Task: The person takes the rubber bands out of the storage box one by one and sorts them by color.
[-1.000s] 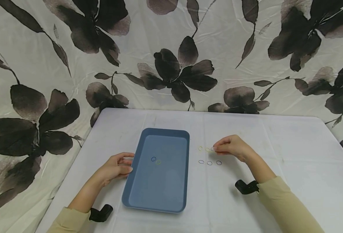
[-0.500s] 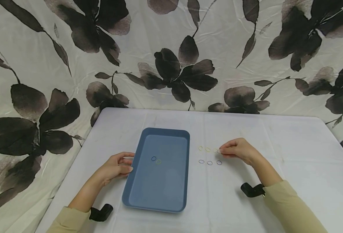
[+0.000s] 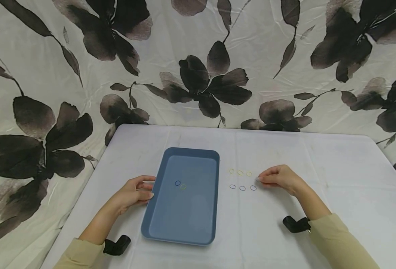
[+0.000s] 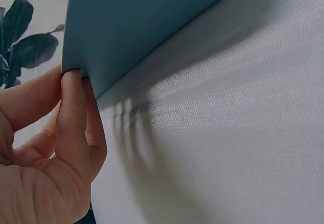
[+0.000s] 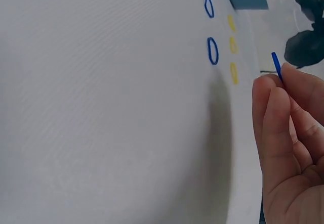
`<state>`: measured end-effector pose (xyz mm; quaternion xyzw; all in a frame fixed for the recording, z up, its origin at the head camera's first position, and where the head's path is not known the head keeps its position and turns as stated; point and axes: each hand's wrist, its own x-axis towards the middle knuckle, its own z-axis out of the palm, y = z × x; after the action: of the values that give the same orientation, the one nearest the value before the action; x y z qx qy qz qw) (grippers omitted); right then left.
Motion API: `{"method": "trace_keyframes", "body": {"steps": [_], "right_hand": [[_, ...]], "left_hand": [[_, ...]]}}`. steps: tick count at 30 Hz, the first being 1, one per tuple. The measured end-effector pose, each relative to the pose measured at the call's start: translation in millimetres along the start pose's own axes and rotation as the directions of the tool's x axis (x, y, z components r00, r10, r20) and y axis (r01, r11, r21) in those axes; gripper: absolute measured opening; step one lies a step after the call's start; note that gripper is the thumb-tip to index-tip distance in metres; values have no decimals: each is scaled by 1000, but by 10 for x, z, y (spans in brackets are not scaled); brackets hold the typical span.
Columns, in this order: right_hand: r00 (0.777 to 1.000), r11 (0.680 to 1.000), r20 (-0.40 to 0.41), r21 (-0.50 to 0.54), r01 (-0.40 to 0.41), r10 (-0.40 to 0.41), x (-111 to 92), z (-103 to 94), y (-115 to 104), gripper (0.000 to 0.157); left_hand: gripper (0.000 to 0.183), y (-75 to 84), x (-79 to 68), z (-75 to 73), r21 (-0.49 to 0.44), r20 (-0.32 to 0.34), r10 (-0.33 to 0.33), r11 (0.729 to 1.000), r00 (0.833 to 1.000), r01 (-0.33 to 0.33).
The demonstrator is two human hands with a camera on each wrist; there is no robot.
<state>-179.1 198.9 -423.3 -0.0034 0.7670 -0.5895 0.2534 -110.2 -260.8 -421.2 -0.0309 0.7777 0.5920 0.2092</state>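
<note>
"Now that the blue ring point(image 5: 277, 66) swings clear, which hand has it?"
"The right hand point(image 3: 281, 180) pinches it, leaving the third yellow ring point(image 5: 232, 72) uncovered, left of that grip. Farther left, the left hand point(image 3: 130, 194) touches the tray point(image 3: 184, 216); pinching, I can't tell."

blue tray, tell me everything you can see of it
The blue tray is rectangular, with rounded corners, a raised rim and a flat floor, and looks like matte plastic. It sits face up on the white table, long sides running front to back. A blue ring and a yellow ring lie inside; the left hand touches its left rim.
</note>
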Motion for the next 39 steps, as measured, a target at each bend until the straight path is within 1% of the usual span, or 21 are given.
{"method": "trace_keyframes", "body": {"steps": [4, 13, 19, 24, 31, 39], "right_hand": [[1000, 1000, -4, 2, -19, 19, -7, -13, 54, 18], [1000, 1000, -8, -10, -28, 28, -19, -20, 171, 16], [1000, 999, -16, -23, -26, 26, -19, -10, 212, 16], [999, 997, -33, -71, -29, 27, -17, 18, 206, 18], [997, 982, -69, -186, -41, 28, -11, 58, 170, 17], [997, 972, -80, -229, -42, 25, -23, 50, 149, 15]], "left_hand": [[59, 5, -2, 2, -7, -4, -4, 1000, 1000, 4], [59, 18, -25, 3, 4, -17, -8, 1000, 1000, 8], [59, 15, -22, 7, 0, -18, -11, 1000, 1000, 11], [58, 12, -16, 6, -2, -13, -4, 1000, 1000, 4], [59, 9, -25, 2, -2, 1, 13, 1000, 1000, -13], [59, 18, -27, 0, 0, -1, 8, 1000, 1000, -8]]}}
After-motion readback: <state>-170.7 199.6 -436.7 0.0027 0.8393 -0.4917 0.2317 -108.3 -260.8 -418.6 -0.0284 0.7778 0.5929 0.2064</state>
